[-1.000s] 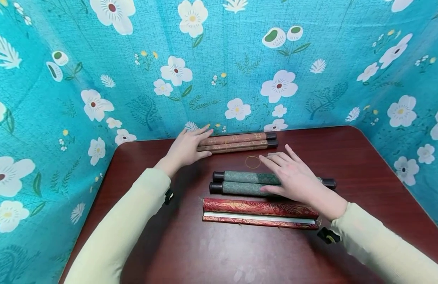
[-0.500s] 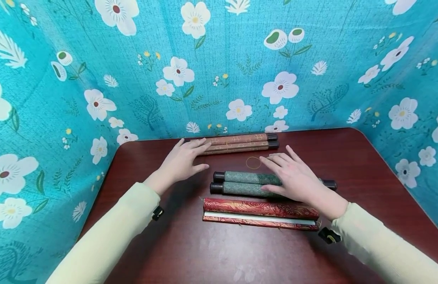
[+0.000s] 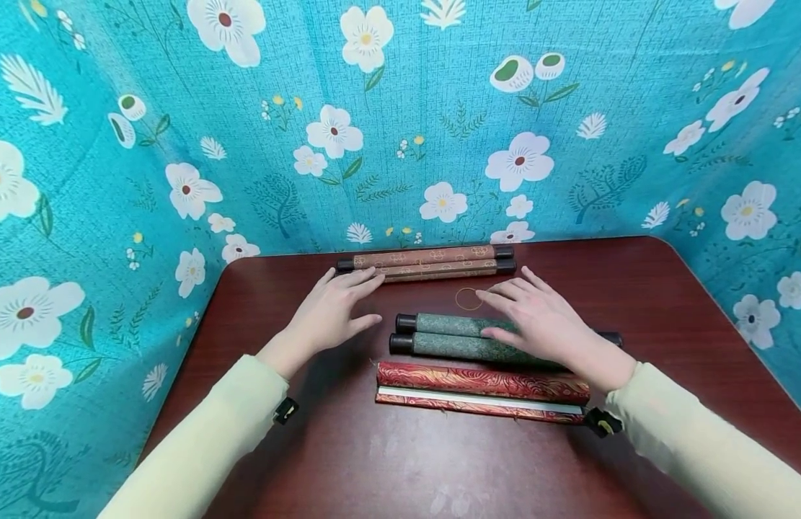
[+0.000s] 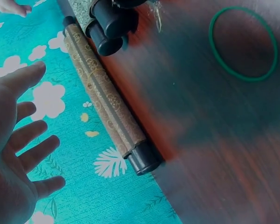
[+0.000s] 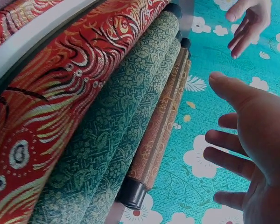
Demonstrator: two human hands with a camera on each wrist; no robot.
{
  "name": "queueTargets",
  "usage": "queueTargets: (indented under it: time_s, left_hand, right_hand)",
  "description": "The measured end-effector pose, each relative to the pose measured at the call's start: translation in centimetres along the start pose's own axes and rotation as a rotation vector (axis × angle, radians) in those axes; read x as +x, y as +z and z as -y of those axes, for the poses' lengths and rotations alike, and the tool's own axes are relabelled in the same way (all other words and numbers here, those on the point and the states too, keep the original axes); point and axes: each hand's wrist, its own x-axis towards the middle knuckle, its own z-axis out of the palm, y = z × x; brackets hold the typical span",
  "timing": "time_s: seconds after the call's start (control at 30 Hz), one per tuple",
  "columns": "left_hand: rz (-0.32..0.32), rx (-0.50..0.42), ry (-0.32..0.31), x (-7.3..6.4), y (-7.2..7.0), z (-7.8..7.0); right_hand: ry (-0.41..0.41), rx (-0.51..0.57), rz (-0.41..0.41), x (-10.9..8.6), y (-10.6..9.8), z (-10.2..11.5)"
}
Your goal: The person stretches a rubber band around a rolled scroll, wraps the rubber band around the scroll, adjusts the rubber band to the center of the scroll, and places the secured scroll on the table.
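Two brown patterned scrolls (image 3: 439, 271) with dark end knobs lie side by side at the table's back edge. My left hand (image 3: 325, 310) is held open in front of their left end, holding nothing; in the left wrist view its fingers (image 4: 39, 154) are spread apart from the scroll. Two green scrolls (image 3: 458, 347) with black knobs lie nearer, partly hidden beneath my right hand (image 3: 536, 317). That hand hovers with spread fingers and grips nothing. In front of them is a red and gold brocade roll (image 3: 478, 378) with a white strip along it.
A thin yellow loop (image 3: 468, 298) lies between the brown and green scrolls. The left wrist view shows a green ring (image 4: 218, 55) on the dark red table (image 3: 348, 461). A turquoise flowered cloth (image 3: 400, 166) hangs around the back and sides.
My left hand has let go of the brown scrolls and drawn back toward the near left, uncovering their left end knobs. The right hand has stayed almost still.
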Motion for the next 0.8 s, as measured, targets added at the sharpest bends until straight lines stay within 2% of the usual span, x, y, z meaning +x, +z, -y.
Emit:
queueTargets:
  time_s: [0.17,0.3,0.57,0.8]
  left_hand:
    - [-0.057,0.003,0.027,-0.4,0.5,-0.3]
    - [-0.085,0.004,0.044,-0.7,0.7,-0.6]
    - [-0.100,-0.018,0.051,-1.7,1.0,-1.4]
    - [-0.137,-0.009,0.067,-2.3,1.5,-2.0]
  right_hand:
    - [-0.079,0.037,-0.046,0.9,0.6,-1.1]
    - [-0.114,0.050,-0.045,1.8,1.1,-2.2]
    - [-0.150,0.023,0.069,3.9,2.1,-3.8]
    - [-0.162,-0.013,0.162,4.8,3.4,-4.5]
